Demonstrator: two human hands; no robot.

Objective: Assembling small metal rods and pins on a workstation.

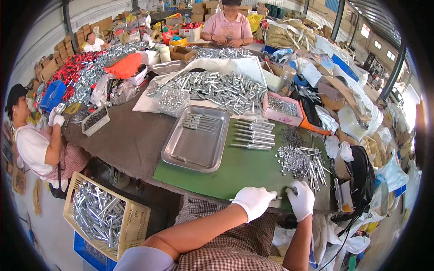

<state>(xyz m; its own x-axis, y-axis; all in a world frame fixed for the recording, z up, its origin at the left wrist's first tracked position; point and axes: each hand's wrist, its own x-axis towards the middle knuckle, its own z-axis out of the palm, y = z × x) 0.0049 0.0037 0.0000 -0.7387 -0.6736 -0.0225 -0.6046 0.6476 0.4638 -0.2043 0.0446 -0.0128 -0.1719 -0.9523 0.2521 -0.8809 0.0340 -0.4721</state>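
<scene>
At the front edge of the green mat (190, 179), my white-gloved left hand (255, 201) is closed around a slim metal rod; one end (232, 199) sticks out to the left. Just right of it, my gloved right hand (301, 198) is pinched, with something small and dark at its fingertips that I cannot make out. Beyond it are small silver nuts (293, 161), thin metal pins (316, 169) and dark small parts (291, 136). A row of metal sleeves with thin rods (255, 134) lies on the mat. More such pieces (199, 123) lie in a steel tray (167, 151).
Behind the tray rises a heap of metal sleeves (217, 88) on white cloth. A pink box (296, 119) stands right of it. A yellow crate (135, 221) of metal parts sits lower left. One co-worker (34, 144) is at left, another (230, 27) across the table.
</scene>
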